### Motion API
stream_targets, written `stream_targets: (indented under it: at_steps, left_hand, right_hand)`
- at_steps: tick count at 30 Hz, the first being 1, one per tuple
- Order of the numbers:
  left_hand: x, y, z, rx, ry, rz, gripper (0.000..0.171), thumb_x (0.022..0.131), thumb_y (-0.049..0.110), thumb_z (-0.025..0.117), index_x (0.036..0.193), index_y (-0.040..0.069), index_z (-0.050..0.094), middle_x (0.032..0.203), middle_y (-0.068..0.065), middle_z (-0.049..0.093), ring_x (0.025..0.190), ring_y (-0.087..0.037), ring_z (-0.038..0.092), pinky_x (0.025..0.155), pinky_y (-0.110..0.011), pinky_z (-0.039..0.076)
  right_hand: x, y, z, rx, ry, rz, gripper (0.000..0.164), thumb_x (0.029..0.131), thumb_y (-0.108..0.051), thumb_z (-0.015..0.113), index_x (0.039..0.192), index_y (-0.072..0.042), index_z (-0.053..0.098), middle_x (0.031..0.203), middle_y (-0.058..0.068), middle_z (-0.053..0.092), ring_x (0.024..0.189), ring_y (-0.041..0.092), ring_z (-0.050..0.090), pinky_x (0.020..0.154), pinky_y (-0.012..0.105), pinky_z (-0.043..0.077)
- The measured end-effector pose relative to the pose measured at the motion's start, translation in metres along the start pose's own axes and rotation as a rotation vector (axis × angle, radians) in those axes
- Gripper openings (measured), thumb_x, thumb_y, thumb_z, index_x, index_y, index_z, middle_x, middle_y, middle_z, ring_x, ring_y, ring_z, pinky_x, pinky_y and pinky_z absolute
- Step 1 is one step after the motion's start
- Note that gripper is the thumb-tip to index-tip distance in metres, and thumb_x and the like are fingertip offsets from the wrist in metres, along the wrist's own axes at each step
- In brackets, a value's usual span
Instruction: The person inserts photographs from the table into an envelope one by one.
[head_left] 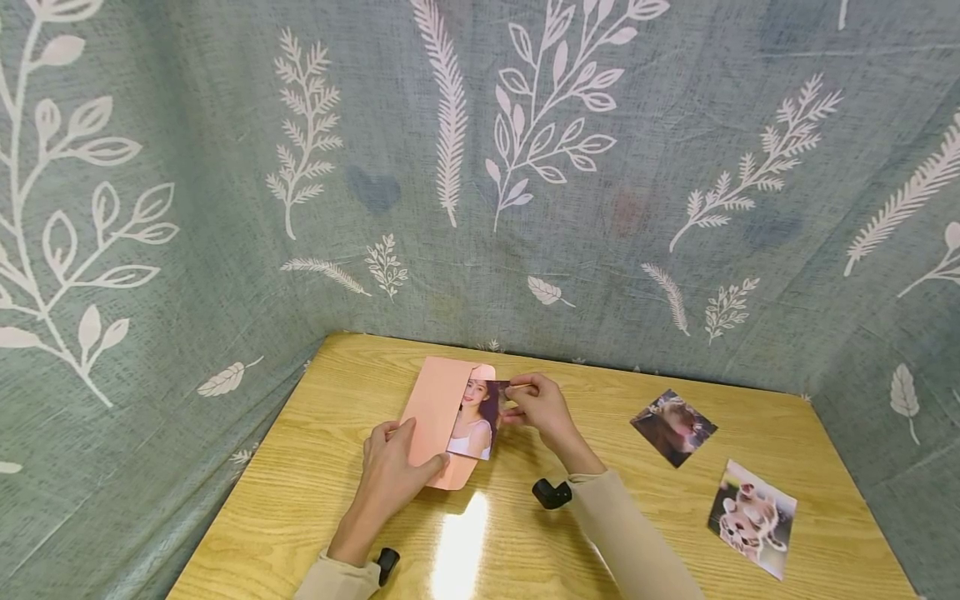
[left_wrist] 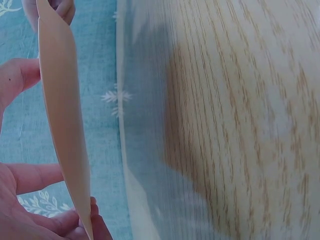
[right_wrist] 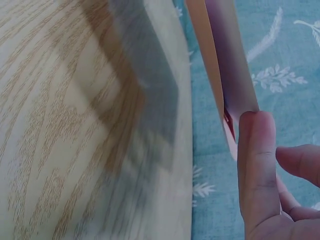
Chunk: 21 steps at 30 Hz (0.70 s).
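Observation:
A pink envelope [head_left: 437, 392] is held above the table by my left hand [head_left: 393, 471], which grips its near left part. In the left wrist view the envelope [left_wrist: 62, 95] appears nearly edge-on, with fingertips on both its sides. A photo of a person in a white top [head_left: 474, 421] sticks out of the envelope's right side, its left part covered by the pink paper. My right hand [head_left: 543, 408] pinches the photo's right edge. From the right wrist, the photo [right_wrist: 232, 65] lies close along the envelope, with a fingertip at its lower end.
To the right on the wooden table [head_left: 592, 533] lie two loose photos, a dark one [head_left: 673, 427] and one of a small animal [head_left: 752, 518]. A grey-green cloth [head_left: 450, 250] with white leaf prints hangs behind and at the sides. Black wrist cameras sit on both sleeves.

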<state>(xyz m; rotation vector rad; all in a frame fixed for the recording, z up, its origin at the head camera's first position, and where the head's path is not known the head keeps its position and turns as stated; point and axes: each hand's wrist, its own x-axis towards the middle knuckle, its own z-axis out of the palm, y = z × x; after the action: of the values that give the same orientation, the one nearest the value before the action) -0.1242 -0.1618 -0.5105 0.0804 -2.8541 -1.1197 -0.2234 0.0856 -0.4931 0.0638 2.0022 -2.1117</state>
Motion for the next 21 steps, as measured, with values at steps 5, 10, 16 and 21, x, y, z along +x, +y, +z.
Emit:
stream_targets:
  at_steps: [5, 10, 16, 21]
  left_hand:
    - [0.0, -0.001, 0.0, -0.002, 0.004, 0.004, 0.088, 0.078, 0.05, 0.079, 0.145, 0.0, 0.05, 0.143, -0.029, 0.036, 0.129, -0.043, 0.032, 0.098, -0.06, 0.037]
    - [0.0, -0.001, 0.001, 0.003, 0.004, 0.01, 0.089, 0.078, 0.051, 0.079, 0.145, 0.001, 0.05, 0.142, -0.028, 0.036, 0.129, -0.043, 0.032, 0.098, -0.06, 0.036]
    - [0.0, 0.0, 0.0, -0.003, 0.005, 0.016, 0.089, 0.078, 0.051, 0.079, 0.145, 0.0, 0.05, 0.142, -0.028, 0.037, 0.129, -0.043, 0.032, 0.099, -0.06, 0.036]
    - [-0.001, 0.0, -0.001, -0.004, 0.006, 0.011, 0.088, 0.078, 0.051, 0.079, 0.145, 0.0, 0.051, 0.142, -0.028, 0.037, 0.129, -0.043, 0.032, 0.098, -0.06, 0.036]
  right_hand:
    - [-0.001, -0.001, 0.003, -0.005, -0.01, -0.005, 0.027, 0.099, -0.004, 0.06, 0.124, 0.008, 0.058, 0.099, 0.025, 0.066, 0.073, 0.035, 0.071, 0.081, 0.056, 0.054]
    - [-0.003, -0.003, 0.005, -0.007, -0.037, -0.009, 0.033, 0.101, -0.007, 0.059, 0.129, 0.011, 0.054, 0.108, 0.032, 0.064, 0.081, 0.041, 0.07, 0.081, 0.052, 0.055]
    - [-0.003, -0.004, 0.01, 0.0, -0.04, -0.004, 0.031, 0.101, -0.006, 0.057, 0.126, 0.011, 0.056, 0.107, 0.031, 0.065, 0.079, 0.037, 0.072, 0.081, 0.051, 0.055]
    - [-0.005, -0.004, 0.012, -0.06, -0.048, -0.018, 0.028, 0.101, -0.005, 0.056, 0.124, 0.01, 0.058, 0.102, 0.026, 0.068, 0.078, 0.031, 0.072, 0.082, 0.051, 0.055]
